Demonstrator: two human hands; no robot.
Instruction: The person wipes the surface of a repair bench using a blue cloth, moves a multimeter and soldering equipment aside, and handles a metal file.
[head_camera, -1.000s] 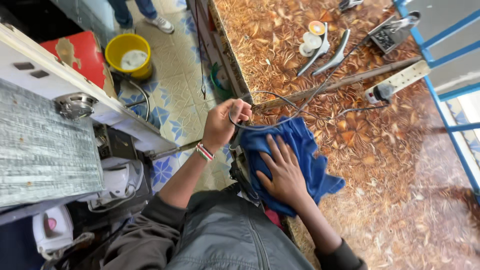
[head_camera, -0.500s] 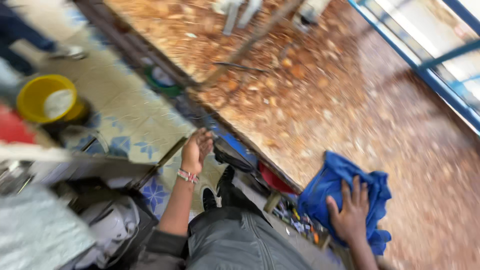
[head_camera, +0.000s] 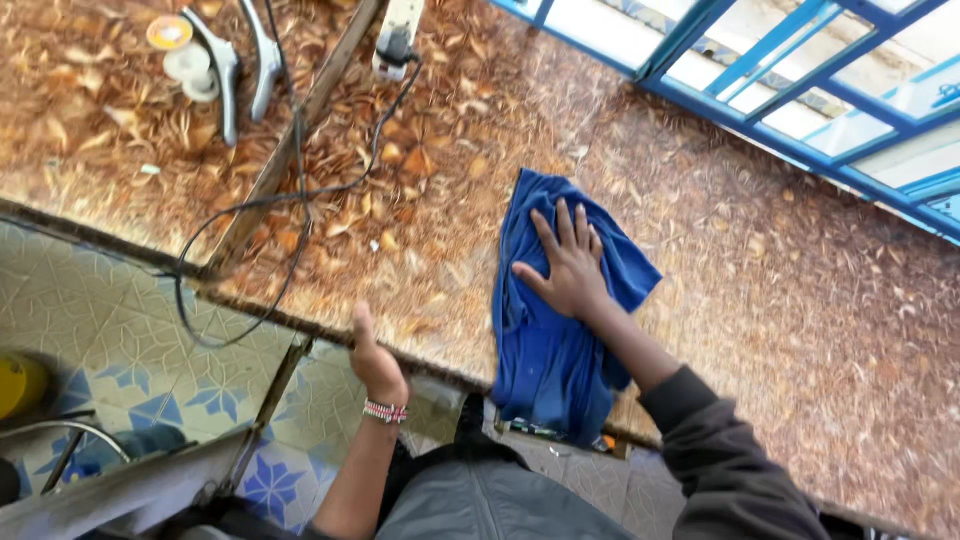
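The right hand (head_camera: 568, 268) now presses flat, fingers spread, on the blue cloth (head_camera: 555, 330), which has slid right along the brown patterned counter (head_camera: 760, 300) toward the window. The left hand (head_camera: 375, 355) has let go, open and empty at the near edge.

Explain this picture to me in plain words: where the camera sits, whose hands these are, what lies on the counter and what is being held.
There is no machine here. The camera is worn on a person's head and looks down at their own two bare hands. The right hand lies flat, fingers spread, on a blue cloth that drapes over the front edge of a brown patterned counter. The left hand, with a beaded bracelet at the wrist, rests at the counter's edge and holds nothing. Further back lie a black cable, a white power strip and some metal tools. Blue window frames run behind; tiled floor shows below.
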